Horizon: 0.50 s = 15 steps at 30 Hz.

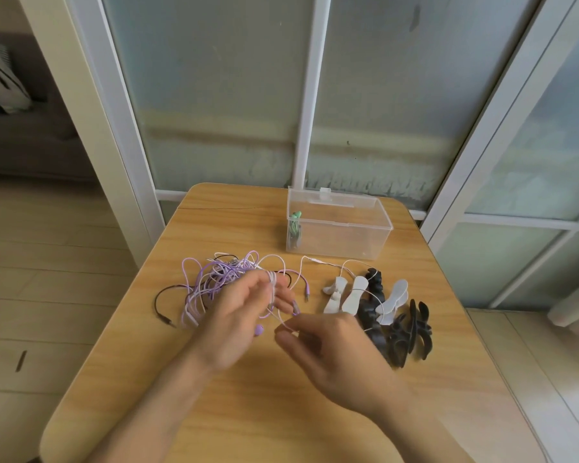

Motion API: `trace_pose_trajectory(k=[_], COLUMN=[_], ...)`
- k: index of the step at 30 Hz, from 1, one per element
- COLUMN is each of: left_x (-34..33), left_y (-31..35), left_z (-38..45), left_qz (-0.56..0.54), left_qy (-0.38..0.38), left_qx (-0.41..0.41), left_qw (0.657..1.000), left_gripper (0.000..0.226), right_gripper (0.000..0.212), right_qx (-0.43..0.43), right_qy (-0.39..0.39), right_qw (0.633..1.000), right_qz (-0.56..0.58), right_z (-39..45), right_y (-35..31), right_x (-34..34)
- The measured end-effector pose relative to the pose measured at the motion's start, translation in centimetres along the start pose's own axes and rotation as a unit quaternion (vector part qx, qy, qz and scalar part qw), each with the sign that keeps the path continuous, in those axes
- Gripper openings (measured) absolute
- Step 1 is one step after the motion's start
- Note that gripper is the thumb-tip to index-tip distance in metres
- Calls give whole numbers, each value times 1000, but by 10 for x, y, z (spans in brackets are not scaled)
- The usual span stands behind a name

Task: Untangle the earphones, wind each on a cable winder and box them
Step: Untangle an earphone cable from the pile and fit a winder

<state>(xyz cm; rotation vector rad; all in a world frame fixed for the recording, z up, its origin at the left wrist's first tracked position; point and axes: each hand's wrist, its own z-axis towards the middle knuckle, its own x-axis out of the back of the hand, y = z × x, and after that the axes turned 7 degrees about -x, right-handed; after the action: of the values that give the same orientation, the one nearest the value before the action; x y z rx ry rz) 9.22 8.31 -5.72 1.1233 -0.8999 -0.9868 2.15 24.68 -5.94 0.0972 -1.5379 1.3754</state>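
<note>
Left hand (238, 315) grips a white cable winder (272, 289) upright with pale cord wrapped on it; right hand (328, 345) pinches that white earphone cord (328, 262) just right of it, feeding the next turn. Cord's loose run trails up and right, beyond the right hand, toward the clear box (340, 228), so right hand is nearer the slack. Purple-and-black tangle (214, 279) lies just beyond the left hand; spare winders (381, 305) sit beside the right.

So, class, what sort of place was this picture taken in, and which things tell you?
Probably a room at home: a small wooden table set against frosted-glass sliding doors, wood-look flooring, and what seems a sofa in the next room.
</note>
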Motion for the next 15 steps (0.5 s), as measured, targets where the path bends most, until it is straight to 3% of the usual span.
trace_pose_trajectory(k=[4, 7, 9, 11, 13, 15], left_x=[-4, -6, -7, -6, -5, -4], left_y=[-3, -5, -1, 3, 7, 11], left_z=[-7, -8, -6, -5, -4, -4], left_qz=[143, 162, 71, -90, -256, -332], left_qy=[-111, -126, -130, -117, -88, -53], left_qx=[-29, -8, 22, 71, 99, 83], left_qw=[983, 979, 989, 986, 957, 938], left_gripper=[34, 38, 38, 34, 28, 21], right_gripper=[13, 13, 14, 18, 28, 30], right_qx=[-12, -72, -88, -89, -90, -85], right_qy=[61, 104, 94, 74, 50, 31], right_qw=[998, 989, 986, 988, 991, 994], right_qz=[23, 76, 102, 105, 85, 61], right_z=[2, 2, 3, 4, 4, 3], right_y=[3, 11, 14, 14, 13, 13], right_x=[19, 30, 34, 33, 29, 20])
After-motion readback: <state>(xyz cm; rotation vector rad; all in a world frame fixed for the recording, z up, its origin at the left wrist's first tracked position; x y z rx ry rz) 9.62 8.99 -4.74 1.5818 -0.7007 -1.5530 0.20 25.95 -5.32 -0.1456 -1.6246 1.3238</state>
